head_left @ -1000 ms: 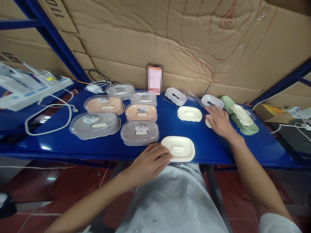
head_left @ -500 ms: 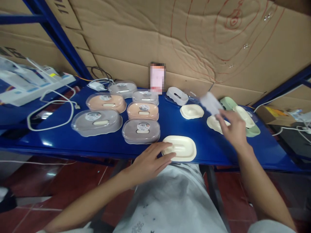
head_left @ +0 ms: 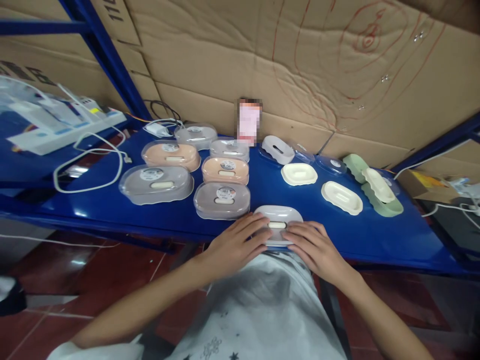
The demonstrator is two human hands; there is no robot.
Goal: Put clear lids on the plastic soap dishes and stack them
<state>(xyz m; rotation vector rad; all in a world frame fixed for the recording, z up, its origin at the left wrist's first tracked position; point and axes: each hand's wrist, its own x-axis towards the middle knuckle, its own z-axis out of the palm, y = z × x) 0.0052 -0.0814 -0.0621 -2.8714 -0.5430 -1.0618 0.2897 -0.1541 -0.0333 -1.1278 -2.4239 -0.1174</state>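
My right hand [head_left: 317, 248] had carried the grey shell [head_left: 278, 220] over onto the cream tray at the bench [head_left: 112, 210] edge. Both hands, left [head_left: 234, 243] included, lay flat on the shell, fingers open, pressing rather than gripping.

A pale grey oval soap dish [head_left: 278, 224] lies flat at lower centre, a cream slot showing in its top.

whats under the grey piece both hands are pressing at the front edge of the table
Under the grey piece only a cream strip shows through its centre slot. Anything else beneath is covered by it, the left hand and the right hand. It rests on the blue table.
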